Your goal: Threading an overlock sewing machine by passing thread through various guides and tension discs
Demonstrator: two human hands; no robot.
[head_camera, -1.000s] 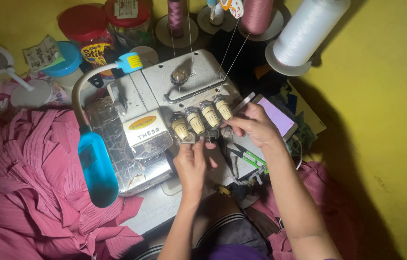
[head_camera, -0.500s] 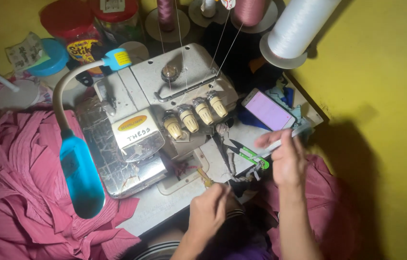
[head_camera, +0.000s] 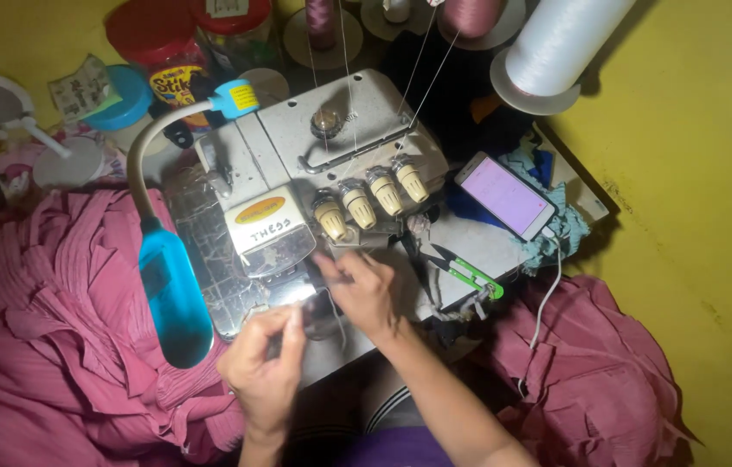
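A grey-white overlock sewing machine (head_camera: 297, 173) with several cream tension dials (head_camera: 370, 201) stands in the middle. My right hand (head_camera: 364, 292) is at the machine's front, just below the dials, with its fingers bunched against the metal; what they hold is hidden. My left hand (head_camera: 266, 363) is lower and to the left. Its thumb and forefinger pinch a thin thread (head_camera: 334, 316) by the machine's front edge. Pink pleated fabric (head_camera: 46, 329) lies heaped to the left of the machine.
A blue gooseneck lamp (head_camera: 171, 290) hangs over the machine's left side. Green-handled thread snips (head_camera: 465, 270) and a lit phone (head_camera: 506, 195) lie to the right. A white thread cone (head_camera: 556, 43), pink spools and red-lidded jars (head_camera: 158, 43) stand behind. More pink fabric (head_camera: 591, 380) is at the lower right.
My right hand has moved left from beside the snips to the machine's front. My left hand has risen toward it and pinched shut.
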